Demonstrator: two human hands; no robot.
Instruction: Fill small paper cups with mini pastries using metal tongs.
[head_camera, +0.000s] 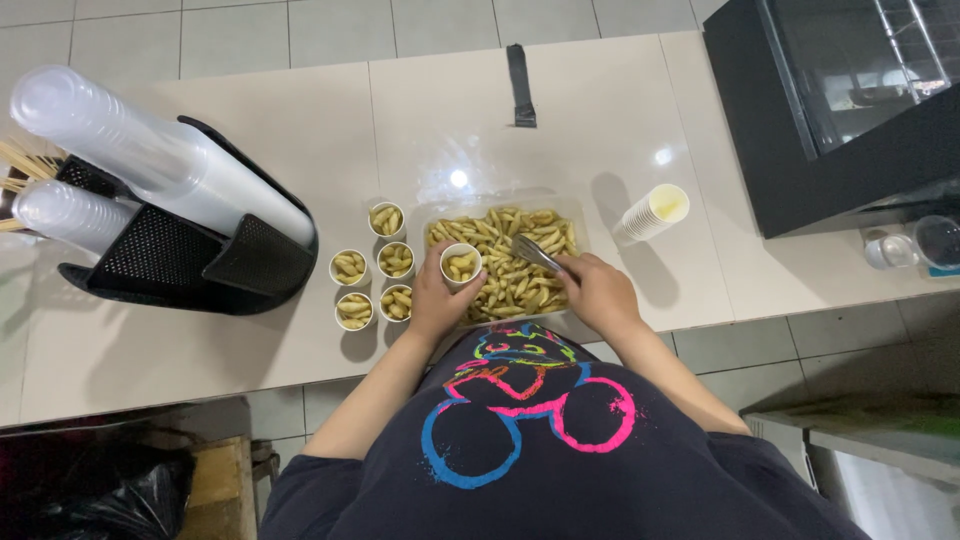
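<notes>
My left hand (432, 298) holds a small white paper cup (461, 264), partly filled with pale yellow fries, over the left end of a clear plastic tray (432, 212) full of fries. In my right hand (598, 290) are metal tongs (535, 252), their tips down among the fries in the tray, just right of the cup. Left of the tray stand several filled paper cups (372, 268) in a close cluster on the counter.
A sideways stack of empty paper cups (652, 212) lies right of the tray. A black rack (190, 255) with stacked clear lids or cups sits at the left. A dark glass-fronted cabinet (840, 100) stands at the right, and a black strap-like object (520, 85) lies farther back.
</notes>
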